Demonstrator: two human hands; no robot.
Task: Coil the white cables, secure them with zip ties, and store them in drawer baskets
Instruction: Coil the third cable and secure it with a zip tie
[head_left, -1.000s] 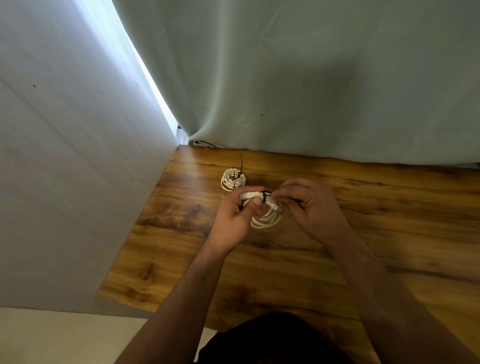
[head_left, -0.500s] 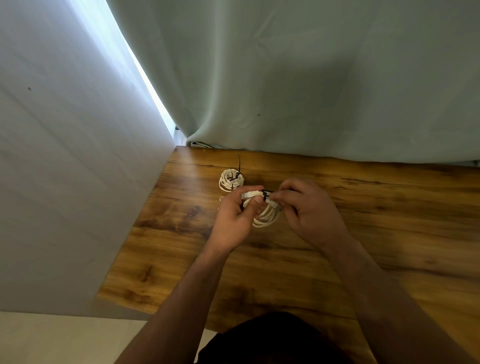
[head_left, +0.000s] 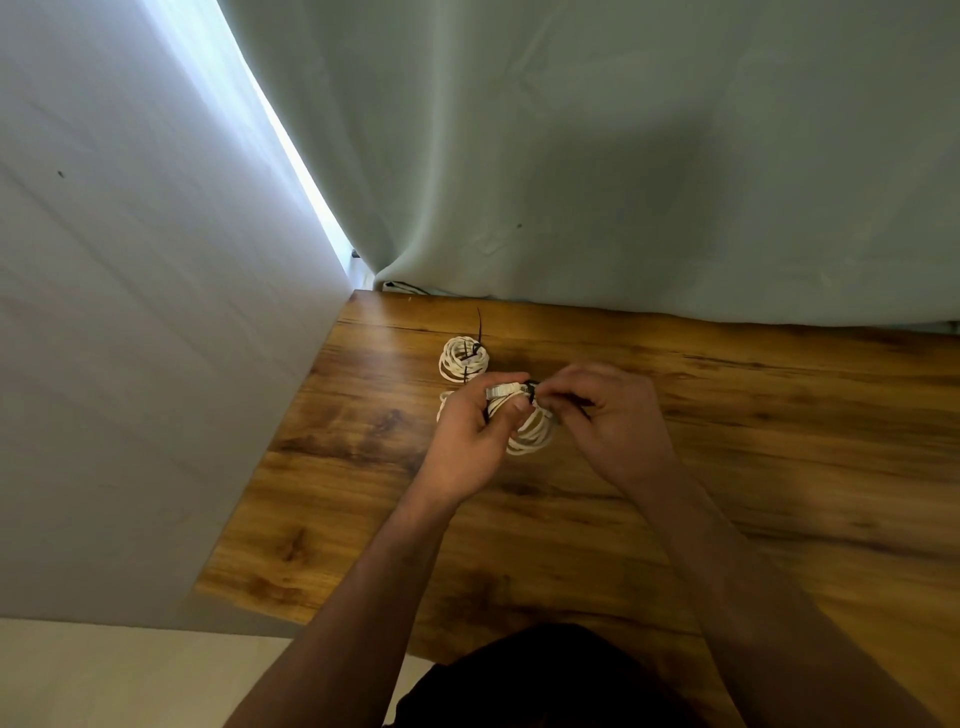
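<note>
With the left hand (head_left: 467, 434) gripping the white coil (head_left: 532, 439), the right hand (head_left: 610, 415), pinching the black zip tie (head_left: 532, 388), should pull its tail straight until snug

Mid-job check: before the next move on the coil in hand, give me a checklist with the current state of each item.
1. Left hand grips the held coil: ok.
2. Right hand pinches the black zip tie at the coil's top: ok.
3. Tie tail threaded through its head: cannot tell, the fingers hide it.
4. Loops bunched together below the hands: ok.
5. Finished coil lies tied on the table, apart from the hands: ok.
6. Drawer basket ready: cannot tell, none in view.
</note>
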